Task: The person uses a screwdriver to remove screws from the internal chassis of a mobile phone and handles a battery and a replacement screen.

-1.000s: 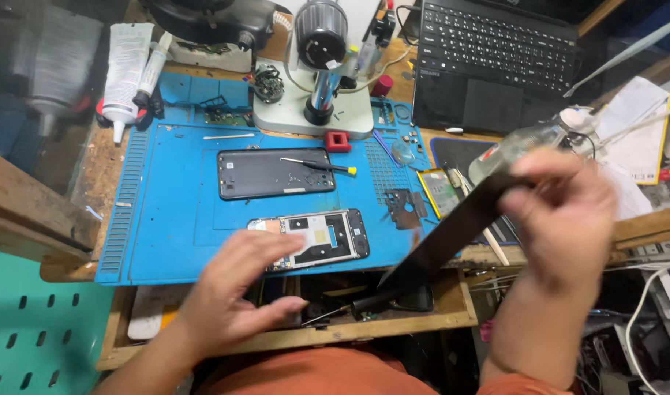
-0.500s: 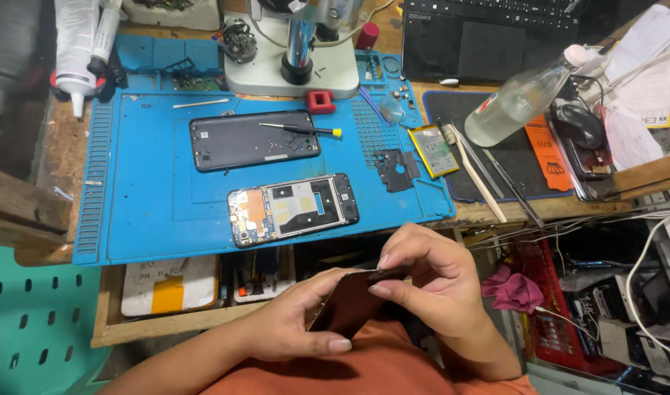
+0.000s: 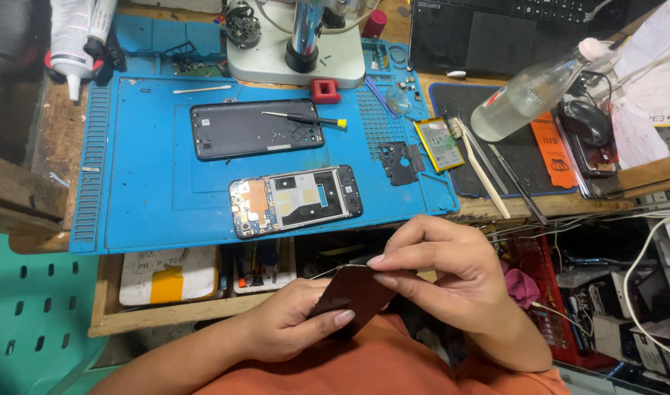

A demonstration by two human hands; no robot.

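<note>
Dark flat panel (image 3: 352, 298) is sitting low in my lap, at 6 o'clock from the blue mat (image 3: 159, 197). I am cupping it from below with my left hand (image 3: 300, 322), thumb pressing on its face. My right hand (image 3: 452, 281) is pinching its top edge with the fingertips (image 3: 382, 279). I think slow, gentle picking at that edge is best, with the panel kept flat so it is not bending. At 12 o'clock the open phone frame (image 3: 297, 200) is lying near the mat edge. Beyond it a back cover (image 3: 256, 129) is carrying a small screwdriver (image 3: 305, 118). At 2 o'clock a clear bottle (image 3: 532, 91) is leaning. Nothing is blocking my hands.
</note>
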